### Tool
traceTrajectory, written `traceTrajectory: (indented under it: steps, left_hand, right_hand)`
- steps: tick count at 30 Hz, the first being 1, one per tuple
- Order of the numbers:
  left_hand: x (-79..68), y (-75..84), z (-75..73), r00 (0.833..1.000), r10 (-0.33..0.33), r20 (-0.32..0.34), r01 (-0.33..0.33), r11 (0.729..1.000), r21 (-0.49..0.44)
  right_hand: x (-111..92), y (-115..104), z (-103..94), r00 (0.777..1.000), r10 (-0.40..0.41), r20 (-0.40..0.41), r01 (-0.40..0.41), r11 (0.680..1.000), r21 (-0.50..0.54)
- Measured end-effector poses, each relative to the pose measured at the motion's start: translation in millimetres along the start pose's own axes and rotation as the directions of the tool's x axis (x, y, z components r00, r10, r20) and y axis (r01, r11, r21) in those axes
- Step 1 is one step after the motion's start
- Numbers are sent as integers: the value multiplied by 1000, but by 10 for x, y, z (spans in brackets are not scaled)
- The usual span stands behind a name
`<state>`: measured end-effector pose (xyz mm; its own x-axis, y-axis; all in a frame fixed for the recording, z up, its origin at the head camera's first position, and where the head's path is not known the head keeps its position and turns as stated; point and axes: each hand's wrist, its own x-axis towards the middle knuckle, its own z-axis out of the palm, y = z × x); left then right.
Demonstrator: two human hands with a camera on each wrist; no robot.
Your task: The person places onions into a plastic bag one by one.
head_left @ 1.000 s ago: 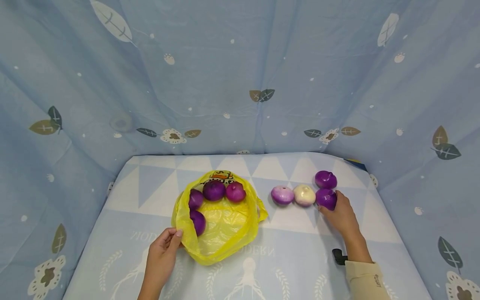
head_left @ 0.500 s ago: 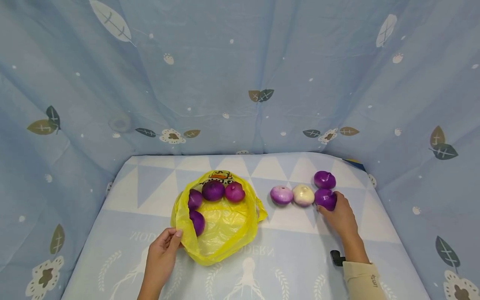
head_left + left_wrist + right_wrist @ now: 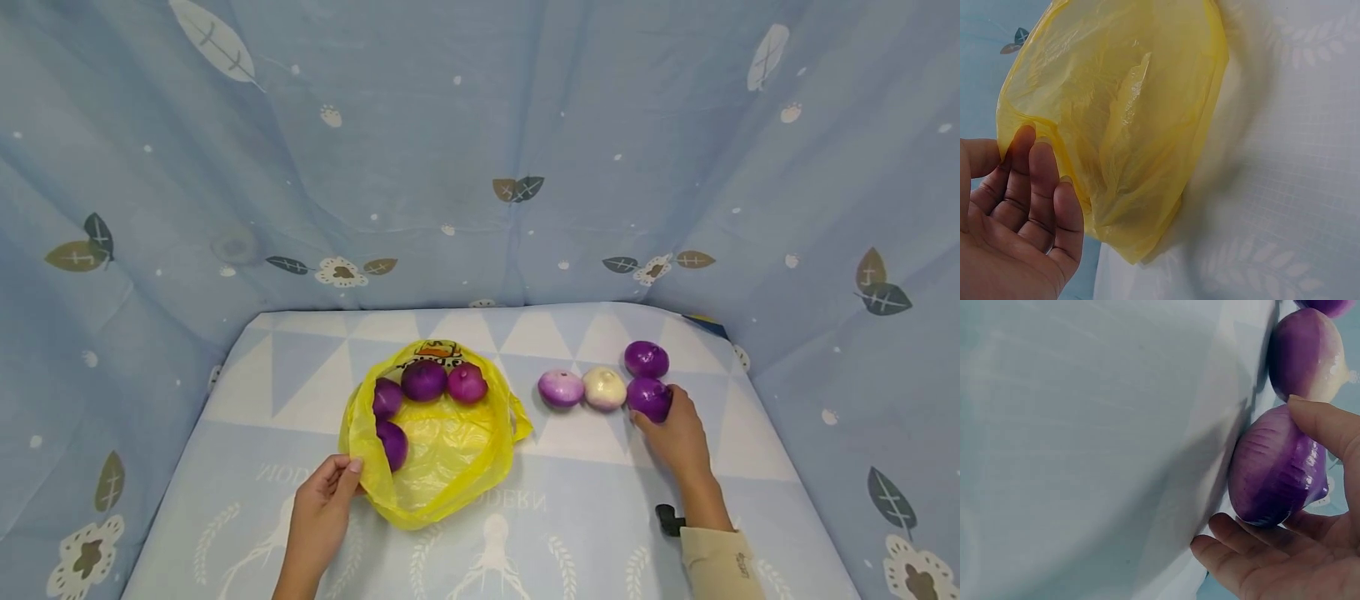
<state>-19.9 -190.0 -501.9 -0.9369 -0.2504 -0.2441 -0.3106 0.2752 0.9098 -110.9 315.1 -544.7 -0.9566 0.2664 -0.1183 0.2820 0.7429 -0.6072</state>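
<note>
My left hand (image 3: 321, 508) pinches the near-left rim of a yellow plastic bag (image 3: 427, 508) between thumb and fingers, as the left wrist view also shows. The bag lies with its mouth spread, and several purple onions (image 3: 424, 381) are inside at its left and back. On the right, my right hand (image 3: 681, 433) holds a purple onion (image 3: 648, 400) that sits on the table. In the right wrist view the thumb (image 3: 1322, 422) lies on one side of this onion (image 3: 1275, 465) and the fingers are curled round the other.
Left of the held onion stand a whitish onion (image 3: 604, 388) and a pale purple onion (image 3: 561, 388) in a row. Behind it is another purple onion (image 3: 647, 359). Patterned blue curtains (image 3: 420, 150) enclose the back and sides of the cloth-covered table (image 3: 585, 517).
The view has shifted slightly. Both hands keep their places at the bag rim and the onion; nothing else has visibly moved.
</note>
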Motion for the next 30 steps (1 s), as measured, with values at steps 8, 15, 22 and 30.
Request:
traceTrajectory:
  steps: [8,15,22,30]
  left_hand:
    - [-8,6,-7,1000,-4,2,4,1000,14]
    - [-6,1,-7,1000,1,3,-1,1000,5]
    - [1,-19,-8,1000,-4,2,4,1000,-1]
    - [6,-26,-12,1000,-6,-1,6,1000,-5]
  right_hand:
    - [-120,-48,-4,1000,22,17,-22,1000,2]
    - [-226,-78,-16,999,19,29,-19,1000,17]
    - [-314,-122,-12,999,16,41,-18,998,58]
    - [-357,-221,-3,1000,6,30,-8,997,73]
